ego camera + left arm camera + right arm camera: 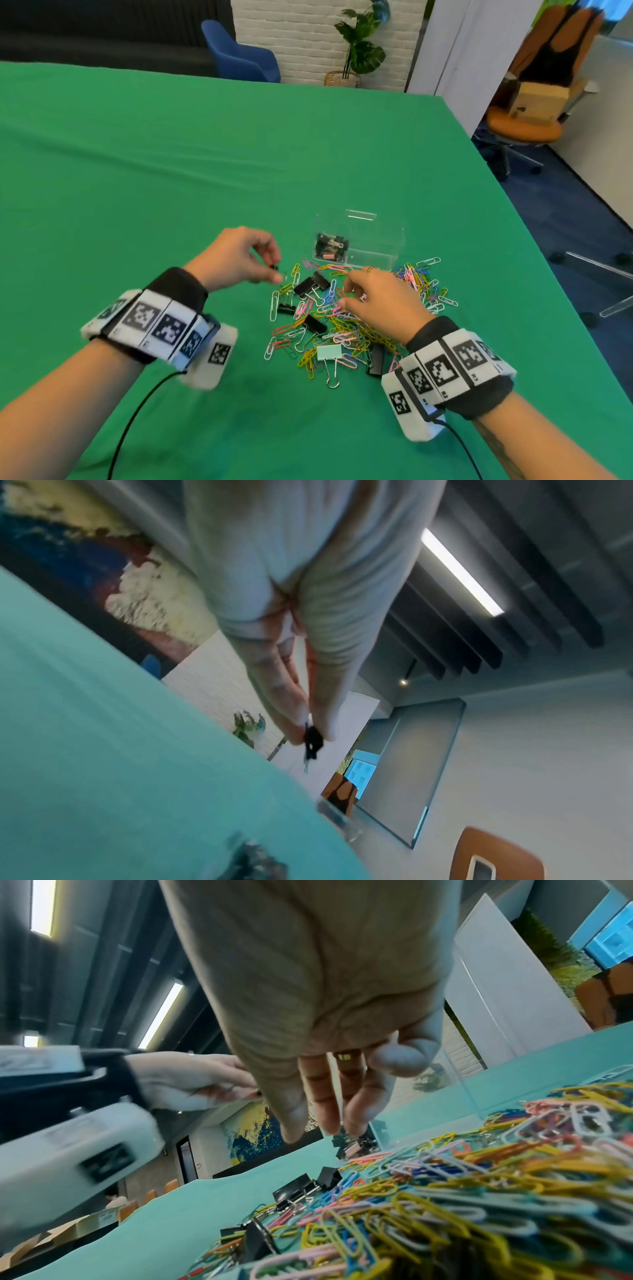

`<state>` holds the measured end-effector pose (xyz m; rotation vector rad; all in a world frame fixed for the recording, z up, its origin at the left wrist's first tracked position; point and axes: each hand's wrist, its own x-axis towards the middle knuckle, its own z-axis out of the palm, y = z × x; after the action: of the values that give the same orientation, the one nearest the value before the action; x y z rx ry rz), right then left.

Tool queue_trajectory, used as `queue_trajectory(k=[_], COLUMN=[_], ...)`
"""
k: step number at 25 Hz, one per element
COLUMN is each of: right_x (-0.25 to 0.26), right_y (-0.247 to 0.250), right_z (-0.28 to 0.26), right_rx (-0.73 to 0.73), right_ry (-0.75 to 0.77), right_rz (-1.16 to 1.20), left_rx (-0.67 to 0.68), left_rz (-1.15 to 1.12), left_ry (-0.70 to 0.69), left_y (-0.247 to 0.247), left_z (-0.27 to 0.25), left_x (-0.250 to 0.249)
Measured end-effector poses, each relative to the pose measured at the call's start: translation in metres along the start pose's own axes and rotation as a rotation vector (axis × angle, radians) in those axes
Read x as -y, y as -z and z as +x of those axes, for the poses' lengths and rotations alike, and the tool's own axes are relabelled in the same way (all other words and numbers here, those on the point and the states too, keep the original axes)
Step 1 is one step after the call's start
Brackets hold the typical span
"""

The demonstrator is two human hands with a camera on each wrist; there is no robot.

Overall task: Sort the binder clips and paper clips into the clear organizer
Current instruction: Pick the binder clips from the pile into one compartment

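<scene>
- The left hand (239, 258) pinches a small black binder clip (313, 740) between thumb and fingertips, lifted just off the green table cloth (171, 164); its wire handles hang down.
- The clear organizer (359, 240) lies at about two o'clock from that grip, nearer the left hand's load than anything else; its left compartment already holds binder clips.
- The right hand (380, 301) hovers over the paper clip pile (346, 329), fingers loosely spread and pointing down, holding nothing.
</scene>
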<state>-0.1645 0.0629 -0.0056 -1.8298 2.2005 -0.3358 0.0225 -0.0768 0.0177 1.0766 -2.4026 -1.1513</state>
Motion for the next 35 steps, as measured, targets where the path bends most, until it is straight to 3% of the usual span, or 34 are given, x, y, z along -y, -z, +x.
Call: queue_trajectory(k=[3, 6, 9, 14, 18, 20, 23, 24, 31, 35], right_x=[-0.006, -0.015, -0.024, -0.025, -0.024, -0.019, 0.004, 0.014, 0.049, 0.062], right_y=[0.001, 0.000, 0.002, 0.007, 0.013, 0.009, -0.003, -0.007, -0.015, -0.022], right_z=[-0.007, -0.018, -0.026, -0.030, -0.028, -0.018, 0.009, 0.019, 0.068, 0.068], right_rx=[0.014, 0.064, 0.108, 0.109, 0.071, 0.080, 0.135, 0.158, 0.368, 0.301], right_ry=[-0.004, 0.009, 0.036, 0.070, 0.031, 0.021, 0.079, 0.117, 0.269, 0.210], right_rz=[-0.004, 0.002, 0.005, 0.039, 0.086, 0.088, 0.048, 0.019, -0.266, -0.222], left_rx=[-0.215, -0.230, -0.249, -0.287, -0.465, -0.377, 0.036, 0.111, 0.152, 0.154], left_rz=[-0.174, -0.205, -0.044, 0.426, 0.388, 0.371, 0.432, 0.419, 0.382, 0.363], left_ry=[-0.048, 0.010, 0.036, -0.033, -0.082, -0.088, -0.075, -0.078, -0.115, -0.129], left_y=[0.005, -0.015, -0.037, -0.054, -0.033, -0.022, -0.020, -0.021, -0.021, -0.021], left_z=[0.049, 0.086, 0.102, 0.099, 0.094, 0.094, 0.090, 0.089, 0.091, 0.092], left_x=[-0.034, -0.051, -0.050, -0.053, -0.048, -0.039, -0.032, -0.031, -0.023, -0.023])
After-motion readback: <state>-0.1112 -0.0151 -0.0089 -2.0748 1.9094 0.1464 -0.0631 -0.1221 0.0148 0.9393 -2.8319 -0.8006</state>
